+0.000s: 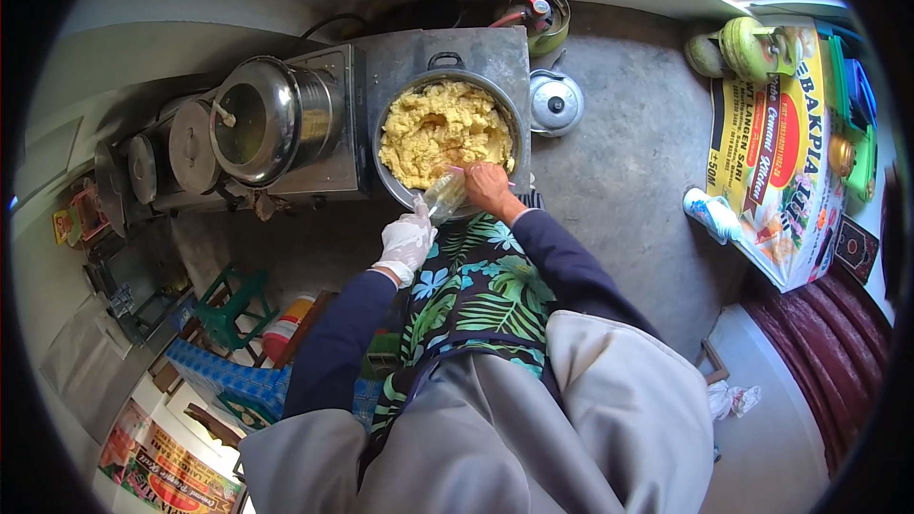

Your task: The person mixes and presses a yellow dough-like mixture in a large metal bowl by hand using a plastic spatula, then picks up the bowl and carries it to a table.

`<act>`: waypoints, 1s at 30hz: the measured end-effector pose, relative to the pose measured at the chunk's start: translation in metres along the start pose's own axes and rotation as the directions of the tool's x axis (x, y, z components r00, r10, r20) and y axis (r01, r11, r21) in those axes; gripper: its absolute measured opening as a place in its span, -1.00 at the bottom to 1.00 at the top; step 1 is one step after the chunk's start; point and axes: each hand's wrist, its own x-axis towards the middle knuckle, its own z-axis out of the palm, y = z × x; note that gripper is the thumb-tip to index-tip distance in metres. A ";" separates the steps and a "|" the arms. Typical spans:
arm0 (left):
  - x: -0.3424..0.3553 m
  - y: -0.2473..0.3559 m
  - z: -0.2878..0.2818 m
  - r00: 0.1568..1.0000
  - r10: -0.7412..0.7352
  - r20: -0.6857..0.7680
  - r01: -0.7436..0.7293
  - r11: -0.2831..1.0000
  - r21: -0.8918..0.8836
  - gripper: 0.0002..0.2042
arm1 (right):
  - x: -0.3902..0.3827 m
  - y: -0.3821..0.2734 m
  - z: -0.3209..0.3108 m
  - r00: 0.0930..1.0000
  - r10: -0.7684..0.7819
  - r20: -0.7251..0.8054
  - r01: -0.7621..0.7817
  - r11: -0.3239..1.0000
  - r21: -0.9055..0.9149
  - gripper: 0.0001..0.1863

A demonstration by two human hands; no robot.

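Observation:
A wide metal pot [383, 174] stands at the edge of the metal worktop, filled with a lumpy yellow mash [447, 124] that has a hollow in its middle. Over the pot's near rim, a crumpled, see-through plastic bag [444, 198] stretches between my hands. My left hand [407, 243], in a thin whitish glove, pinches its lower left end. The bare right hand [489, 188] is closed at its other end, with the fingers curled and partly hidden. Yellowish colour shows in or through the plastic; I cannot tell which.
Left of the pot stands a big lidded steel pot [255, 122] on a stove. A kettle [556, 103] sits on the floor to the right, beside a green gas cylinder [546, 29]. A green stool [233, 309] is at lower left. A printed banner [776, 152] covers a surface at right.

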 end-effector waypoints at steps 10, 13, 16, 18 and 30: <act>-0.002 0.012 0.013 1.000 -0.028 -0.012 0.029 0.995 0.092 -0.32 | -0.006 -0.005 0.001 0.998 0.051 0.039 -0.052 0.998 0.036 -0.83; -0.007 0.012 0.015 0.999 -0.026 -0.021 0.028 0.998 0.063 -0.41 | -0.028 -0.031 0.010 0.959 -0.265 -0.100 0.258 0.963 -0.074 -0.82; 0.000 0.014 0.028 0.998 -0.025 -0.054 0.030 0.996 0.083 -0.43 | -0.016 -0.007 0.021 0.970 -0.146 -0.196 0.135 0.988 -0.072 -0.83; 0.000 0.020 0.017 0.998 -0.032 -0.044 0.035 0.997 0.065 -0.56 | 0.005 0.015 0.004 0.994 0.031 0.101 -0.021 0.996 -0.091 -0.84; 0.001 0.017 0.058 0.950 -0.225 -0.217 0.215 0.974 -0.067 -0.66 | 0.004 -0.003 -0.011 0.959 -0.279 -0.056 0.274 0.958 -0.091 -0.90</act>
